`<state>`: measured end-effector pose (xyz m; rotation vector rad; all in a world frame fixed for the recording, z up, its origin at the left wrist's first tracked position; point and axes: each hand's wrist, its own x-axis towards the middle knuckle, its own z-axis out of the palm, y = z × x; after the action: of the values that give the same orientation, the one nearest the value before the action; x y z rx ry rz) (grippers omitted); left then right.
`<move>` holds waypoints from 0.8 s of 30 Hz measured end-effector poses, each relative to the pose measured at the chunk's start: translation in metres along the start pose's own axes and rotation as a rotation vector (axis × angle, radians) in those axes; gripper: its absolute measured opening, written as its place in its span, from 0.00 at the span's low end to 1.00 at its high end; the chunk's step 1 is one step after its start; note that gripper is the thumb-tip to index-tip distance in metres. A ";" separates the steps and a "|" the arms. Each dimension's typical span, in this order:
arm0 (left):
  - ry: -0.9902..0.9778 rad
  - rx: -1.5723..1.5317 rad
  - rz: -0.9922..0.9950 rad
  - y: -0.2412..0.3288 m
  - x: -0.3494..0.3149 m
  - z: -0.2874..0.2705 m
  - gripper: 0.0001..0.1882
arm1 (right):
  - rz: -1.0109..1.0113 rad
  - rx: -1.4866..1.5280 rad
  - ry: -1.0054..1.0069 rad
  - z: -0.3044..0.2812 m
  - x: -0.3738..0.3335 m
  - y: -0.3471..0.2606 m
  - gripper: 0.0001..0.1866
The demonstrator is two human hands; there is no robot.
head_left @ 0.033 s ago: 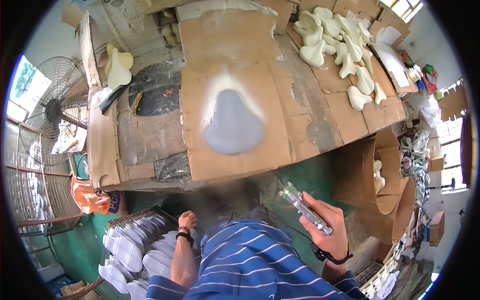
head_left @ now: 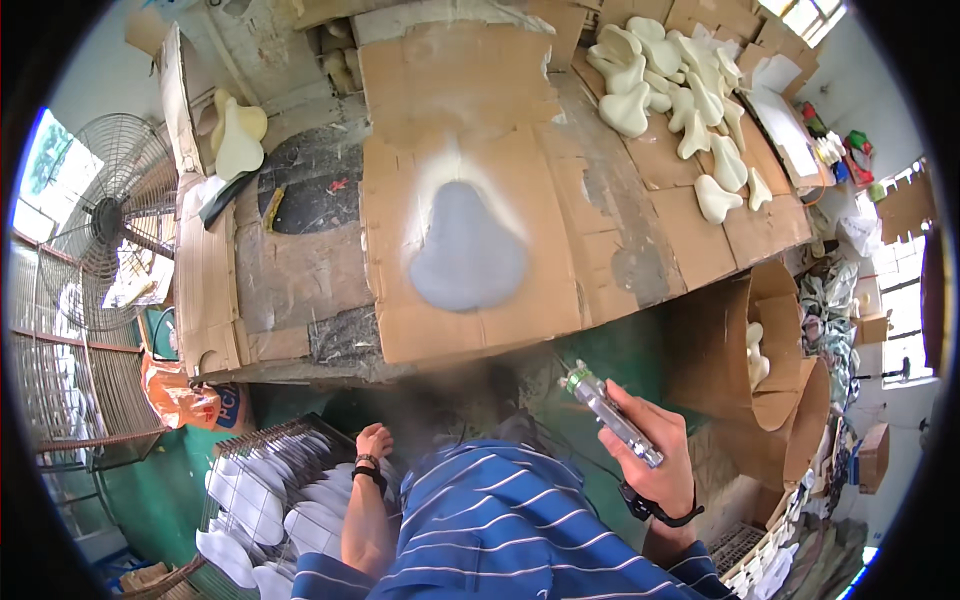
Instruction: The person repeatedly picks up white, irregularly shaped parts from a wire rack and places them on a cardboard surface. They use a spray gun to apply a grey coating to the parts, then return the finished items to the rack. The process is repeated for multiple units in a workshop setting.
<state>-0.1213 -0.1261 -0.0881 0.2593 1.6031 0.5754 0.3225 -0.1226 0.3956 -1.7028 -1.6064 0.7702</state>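
My right hand is closed around a silver spray gun with a green ring near its front end. The gun is tilted toward the table edge, apart from the cardboard. My left hand hangs by my left side with its fingers curled, nothing showing in them. It is nearest to a wire basket of white saddle-shaped pieces. In front of me, a smooth grey saddle-shaped piece lies on a cardboard sheet, with pale spray around its upper edges. Neither hand touches it.
Cream saddle-shaped foam pieces are heaped at the table's far right, and others stand at far left. A large fan is on the left above an orange bag. Open cardboard boxes stand at right.
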 end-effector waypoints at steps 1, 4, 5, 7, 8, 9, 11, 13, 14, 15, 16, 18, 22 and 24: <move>0.019 0.032 0.016 -0.005 0.004 -0.005 0.19 | -0.018 0.000 0.037 0.002 0.003 0.003 0.31; 0.033 0.099 -0.012 -0.017 0.002 -0.009 0.19 | -0.031 -0.005 0.107 0.004 0.009 0.009 0.29; 0.047 0.111 -0.025 -0.021 -0.001 -0.008 0.19 | -0.034 -0.008 0.128 0.005 0.010 0.011 0.28; 0.064 0.121 -0.056 -0.037 -0.005 -0.015 0.18 | -0.006 0.007 0.156 0.006 0.010 0.014 0.27; 0.057 0.130 -0.074 -0.048 -0.004 -0.020 0.17 | -0.006 0.000 0.168 0.005 0.009 0.016 0.27; 0.045 0.142 -0.095 -0.053 -0.003 -0.021 0.17 | -0.003 -0.012 0.182 0.005 0.007 0.019 0.27; 0.010 -0.006 -0.110 -0.065 -0.006 -0.023 0.16 | 0.050 -0.032 0.166 0.002 0.000 0.019 0.27; -0.035 -0.093 -0.123 -0.093 0.008 -0.044 0.16 | 0.075 -0.069 0.143 -0.005 -0.005 0.017 0.27; -0.134 -0.309 -0.182 -0.102 0.015 -0.056 0.17 | 0.074 -0.102 0.130 -0.007 -0.006 0.017 0.27; -0.122 -0.252 -0.161 -0.103 0.015 -0.055 0.17 | 0.076 -0.137 0.120 -0.008 -0.008 0.017 0.27; -0.110 -0.196 -0.140 -0.105 0.016 -0.054 0.17 | 0.070 -0.114 0.130 -0.008 -0.010 0.016 0.27; -0.048 -0.048 -0.118 -0.100 0.012 -0.044 0.17 | 0.061 -0.070 0.155 -0.005 -0.013 0.015 0.28; 0.024 0.086 -0.068 -0.061 0.001 -0.018 0.17 | 0.032 0.009 0.156 0.002 -0.010 0.008 0.29; 0.006 0.036 -0.046 -0.047 0.000 -0.012 0.17 | 0.073 0.013 0.100 0.000 -0.007 0.000 0.30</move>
<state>-0.1253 -0.1682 -0.1117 0.2469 1.6220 0.5133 0.3222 -0.1294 0.3954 -1.7704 -1.4759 0.7169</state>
